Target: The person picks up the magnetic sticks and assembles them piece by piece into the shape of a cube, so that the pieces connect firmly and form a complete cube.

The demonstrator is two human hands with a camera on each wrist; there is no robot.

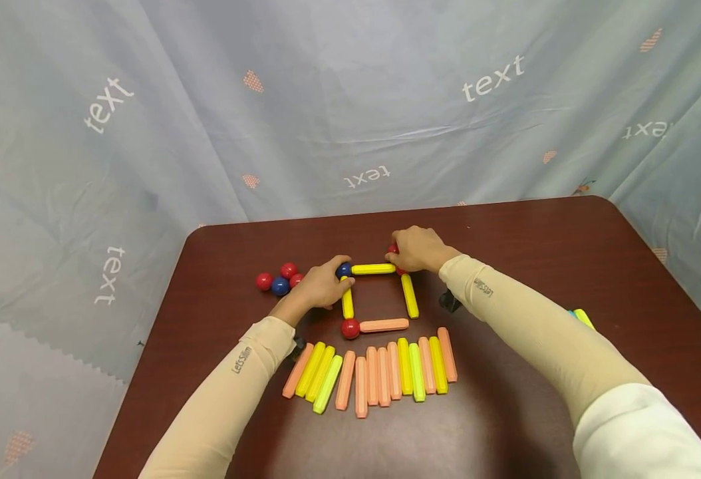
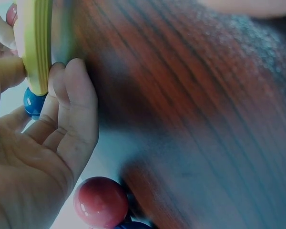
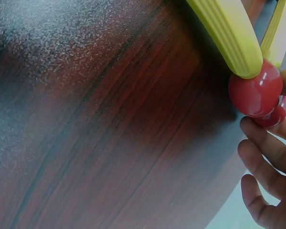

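A frame of ridged sticks and balls lies on the table. My left hand (image 1: 320, 285) is at its back left corner, around the blue ball (image 1: 344, 270). In the left wrist view, the thumb and fingers pinch the yellow stick (image 2: 37, 47) just beside that ball. My right hand (image 1: 419, 249) grips a red ball (image 1: 393, 249) at the back right corner. Another red ball (image 3: 255, 90), joined to the yellow stick (image 1: 410, 296), touches it. A yellow stick (image 1: 374, 269) spans the back. At the front, a red ball (image 1: 350, 328) joins an orange stick (image 1: 384, 325).
Several loose balls, among them a red ball (image 1: 264, 281) and a blue ball (image 1: 280, 287), lie left of the frame. A row of orange, yellow and lime sticks (image 1: 384, 376) lies in front. A lime stick (image 1: 584, 319) shows past the right forearm. A curtain (image 1: 350, 100) hangs behind the table.
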